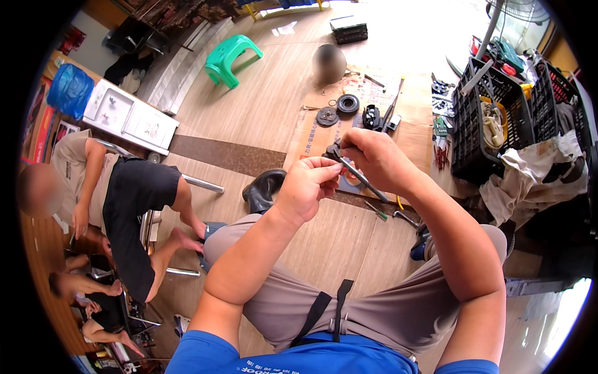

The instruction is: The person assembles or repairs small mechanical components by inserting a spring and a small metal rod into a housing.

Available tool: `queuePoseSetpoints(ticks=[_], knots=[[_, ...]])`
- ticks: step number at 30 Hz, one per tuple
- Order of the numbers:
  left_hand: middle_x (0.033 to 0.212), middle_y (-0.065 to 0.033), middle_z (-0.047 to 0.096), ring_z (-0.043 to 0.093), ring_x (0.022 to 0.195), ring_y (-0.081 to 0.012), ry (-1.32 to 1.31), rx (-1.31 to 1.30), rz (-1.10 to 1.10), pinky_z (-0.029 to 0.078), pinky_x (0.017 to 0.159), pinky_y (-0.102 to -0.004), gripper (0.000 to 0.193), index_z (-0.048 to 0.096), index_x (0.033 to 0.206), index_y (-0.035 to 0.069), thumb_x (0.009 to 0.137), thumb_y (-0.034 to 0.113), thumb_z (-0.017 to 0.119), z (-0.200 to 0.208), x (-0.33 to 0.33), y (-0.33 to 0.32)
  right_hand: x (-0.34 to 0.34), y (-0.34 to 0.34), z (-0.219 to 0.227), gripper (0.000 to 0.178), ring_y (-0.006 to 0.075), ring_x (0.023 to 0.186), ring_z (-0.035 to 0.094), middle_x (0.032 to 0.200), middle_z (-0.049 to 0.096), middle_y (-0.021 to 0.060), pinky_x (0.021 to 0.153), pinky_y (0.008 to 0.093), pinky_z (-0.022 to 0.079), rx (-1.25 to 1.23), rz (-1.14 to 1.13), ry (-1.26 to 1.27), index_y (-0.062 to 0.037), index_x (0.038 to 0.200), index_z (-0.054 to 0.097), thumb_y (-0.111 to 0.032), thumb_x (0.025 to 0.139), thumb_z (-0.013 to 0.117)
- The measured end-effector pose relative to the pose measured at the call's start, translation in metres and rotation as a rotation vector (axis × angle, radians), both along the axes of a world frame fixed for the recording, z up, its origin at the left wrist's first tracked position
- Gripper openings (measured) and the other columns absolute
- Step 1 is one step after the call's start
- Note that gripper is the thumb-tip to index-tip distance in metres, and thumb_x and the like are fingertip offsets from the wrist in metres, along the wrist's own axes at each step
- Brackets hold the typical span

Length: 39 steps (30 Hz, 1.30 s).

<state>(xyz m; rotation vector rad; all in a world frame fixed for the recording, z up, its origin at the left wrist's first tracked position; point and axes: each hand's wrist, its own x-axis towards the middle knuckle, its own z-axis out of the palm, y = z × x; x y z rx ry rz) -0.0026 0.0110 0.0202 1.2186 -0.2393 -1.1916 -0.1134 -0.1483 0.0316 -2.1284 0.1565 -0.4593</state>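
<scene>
In front of me, my right hand point(377, 159) is closed around a dark metal rod point(367, 181) with a thicker end. The rod slants down to the right beneath my fingers. Close beside it, my left hand point(308, 187) has thumb and forefinger pinched together near that thicker end. Whatever sits between those fingertips is too small to make out. Beyond my hands, a cardboard sheet point(411, 118) lies on the floor. It carries a black ring-shaped part point(347, 103), a grey disc point(327, 116) and a black machine part point(372, 117).
At right stand black plastic crates point(492, 124) of tools, with a pale cloth point(536, 174) draped over. A green-handled screwdriver point(377, 212) lies between my knees; a black boot point(265, 190) is left of my hands. A green stool point(230, 56) stands farther off. A person point(93, 174) sits at left.
</scene>
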Motion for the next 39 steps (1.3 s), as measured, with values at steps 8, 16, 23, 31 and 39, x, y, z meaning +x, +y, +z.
queuePoseSetpoints(ticks=[8, 16, 23, 31, 39], knots=[[0.081, -0.0036, 0.068, 0.061, 0.063, -0.0110, -0.009, 0.039, -0.042, 0.050, 0.057, -0.0248, 0.004, 0.065, 0.092, 0.006, 0.091, 0.008, 0.062, -0.001, 0.001, 0.000, -0.002, 0.004, 0.001, 0.014, 0.0389, 0.084, 0.061, 0.085, 0.061, 0.0216, 0.072, 0.0430, 0.048, -0.011, 0.040, -0.002, 0.0020, 0.089, 0.056, -0.012, 0.089, 0.058], [0.081, -0.0028, 0.068, 0.060, 0.062, -0.0103, 0.008, 0.042, 0.013, 0.050, 0.056, -0.0248, 0.006, 0.065, 0.091, 0.005, 0.092, 0.010, 0.061, -0.007, 0.003, 0.001, -0.001, 0.007, 0.002, 0.015, 0.0389, 0.086, 0.060, 0.084, 0.060, 0.0204, 0.074, 0.0441, 0.047, -0.088, 0.078, 0.028, 0.0007, 0.085, 0.052, -0.013, 0.090, 0.056], [0.079, -0.0036, 0.068, 0.062, 0.064, -0.0115, -0.036, 0.041, 0.094, 0.051, 0.057, -0.0263, 0.007, 0.065, 0.091, 0.003, 0.091, 0.009, 0.062, -0.002, 0.002, -0.001, -0.001, 0.001, 0.001, 0.014, 0.0383, 0.087, 0.061, 0.086, 0.061, 0.0195, 0.075, 0.0445, 0.047, -0.195, 0.029, 0.006, 0.0002, 0.088, 0.054, -0.014, 0.090, 0.055], [0.079, -0.0013, 0.067, 0.059, 0.067, -0.0069, -0.542, 0.085, 0.212, 0.049, 0.060, -0.0220, 0.007, 0.066, 0.092, 0.002, 0.090, 0.009, 0.065, 0.004, -0.007, -0.005, -0.006, 0.000, 0.008, 0.016, 0.0379, 0.086, 0.061, 0.085, 0.062, 0.0191, 0.074, 0.0445, 0.048, -0.174, -0.004, 0.021, -0.0002, 0.086, 0.057, -0.016, 0.089, 0.057], [0.080, -0.0009, 0.066, 0.058, 0.071, -0.0057, -0.666, 0.068, 0.248, 0.047, 0.064, -0.0205, 0.009, 0.066, 0.092, 0.002, 0.093, 0.010, 0.063, 0.005, -0.011, -0.005, -0.007, 0.009, 0.007, 0.018, 0.0360, 0.080, 0.062, 0.077, 0.063, 0.0163, 0.072, 0.0456, 0.049, -0.284, -0.035, 0.032, -0.0029, 0.079, 0.060, -0.019, 0.088, 0.059]])
